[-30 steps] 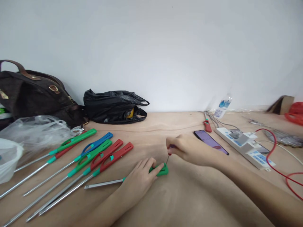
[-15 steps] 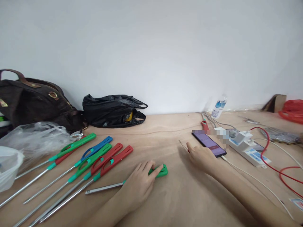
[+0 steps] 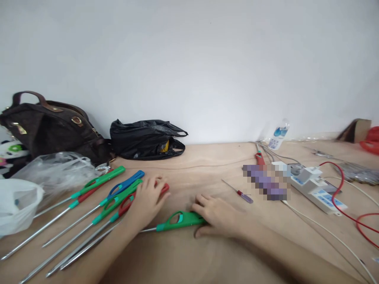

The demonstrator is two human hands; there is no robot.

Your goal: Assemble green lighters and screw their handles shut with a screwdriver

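A long-necked gas lighter with a green handle (image 3: 185, 221) lies in front of me, its metal tube pointing left. My right hand (image 3: 219, 215) grips the butt end of that handle, thumb below and fingers above. Over the row of lighters on the left, my left hand (image 3: 148, 199) is open, fingers apart, on or just above a red-handled lighter (image 3: 166, 187); its palm hides most of the handle. Beside it lie another red lighter (image 3: 126, 205), a green one (image 3: 111, 203) and a blue one (image 3: 118, 189). To the right rests a small screwdriver (image 3: 244, 196) with a purplish handle.
A black plastic bag (image 3: 142, 140) and a brown handbag (image 3: 59, 130) sit against the wall. White plastic bags (image 3: 20, 205) are at left. A power strip (image 3: 319, 193) with chargers and cables, a bottle (image 3: 278, 136) and a pixelated phone (image 3: 263, 183) lie right.
My right hand has put down the screwdriver and moved left onto the green lighter. My left hand has let go of that lighter and moved left to the red ones.
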